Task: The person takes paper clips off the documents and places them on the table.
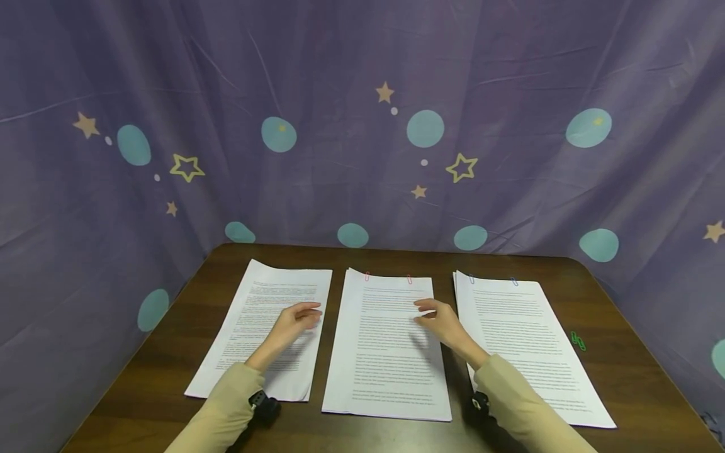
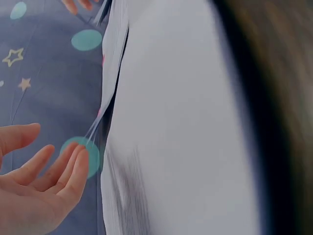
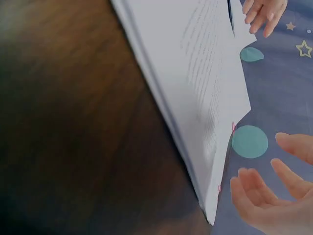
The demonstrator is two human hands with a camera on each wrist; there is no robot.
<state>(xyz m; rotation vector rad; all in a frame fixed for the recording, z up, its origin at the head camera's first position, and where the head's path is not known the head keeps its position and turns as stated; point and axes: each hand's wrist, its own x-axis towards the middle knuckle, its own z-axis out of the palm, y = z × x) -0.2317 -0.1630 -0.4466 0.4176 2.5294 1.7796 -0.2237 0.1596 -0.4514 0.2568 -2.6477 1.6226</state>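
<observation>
My left hand [image 1: 293, 324] hovers over the right part of the left stack of printed paper [image 1: 263, 308], fingers relaxed and holding nothing. That stack shows no clips on its top edge. Over the right edge of the middle paper stack [image 1: 391, 358] is my right hand [image 1: 443, 322], its fingers loosely bent with nothing between them. Two pink paper clips [image 1: 410, 279] sit on the middle stack's top edge. In the right wrist view the thumb and fingers of the right hand [image 3: 279, 200] are spread apart. The left wrist view shows the left hand [image 2: 44, 191] likewise bare.
A third paper stack [image 1: 521, 340] lies at the right with two blue paper clips [image 1: 514, 281] on its top edge. Green paper clips [image 1: 578, 341] lie to its right on the brown wooden table [image 1: 612, 377]. A purple patterned curtain [image 1: 340, 75] hangs behind the table.
</observation>
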